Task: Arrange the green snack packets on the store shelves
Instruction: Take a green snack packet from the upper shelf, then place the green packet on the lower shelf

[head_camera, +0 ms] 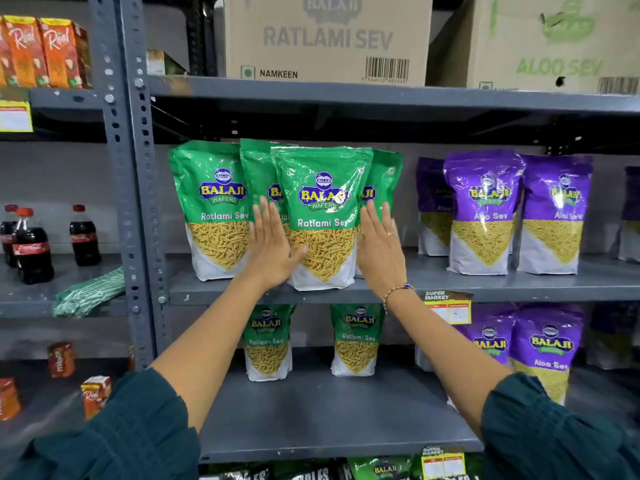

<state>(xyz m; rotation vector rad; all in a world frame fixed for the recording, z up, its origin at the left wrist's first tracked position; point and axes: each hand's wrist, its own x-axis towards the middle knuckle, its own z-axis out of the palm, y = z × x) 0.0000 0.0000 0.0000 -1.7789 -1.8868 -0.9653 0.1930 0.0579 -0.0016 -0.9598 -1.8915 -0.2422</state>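
Dark green sleeves point(114, 434) framed both bare forearms reaching up to the middle shelf point(485, 287). Left hand point(272, 249) lay flat against the left edge of the front green packet point(322, 216), fingers straight and together, thumb across its lower face. Right hand point(381, 249), a beaded bracelet point(396, 292) at its wrist, pressed the packet's right edge with fingers extended and slightly spread. Packet stood upright at the shelf's front lip, three more green packets point(211, 206) behind and beside it, purple packets point(483, 213) further right.
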